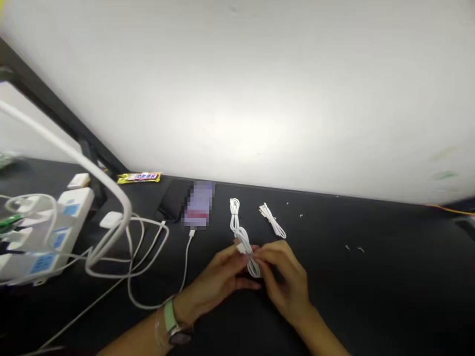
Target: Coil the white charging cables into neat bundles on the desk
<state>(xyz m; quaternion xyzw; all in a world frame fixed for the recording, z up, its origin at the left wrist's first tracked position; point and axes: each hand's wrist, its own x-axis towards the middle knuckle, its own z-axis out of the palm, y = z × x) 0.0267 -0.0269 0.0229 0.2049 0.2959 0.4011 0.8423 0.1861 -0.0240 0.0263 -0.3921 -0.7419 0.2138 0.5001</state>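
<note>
A white charging cable (253, 267), folded into a bundle, is held between both hands above the black table. My left hand (222, 277), with a green-strapped watch at the wrist, grips the bundle from the left. Fingers of my right hand (284, 279) pinch its middle from the other side; whether a tie is there I cannot make out. Just beyond the hands lies a second bundled white cable (234, 215), bound at its middle. Another white cable bundle (273, 221) rests to the right of that one.
On the left are a white power strip (79, 205) with several plugs and a thick white curved cord (111, 185). Two phones lie near the wall, one dark (173, 201) and one lit (200, 202). A yellow snack wrapper (139, 177) and small white scraps (360, 249) also lie there.
</note>
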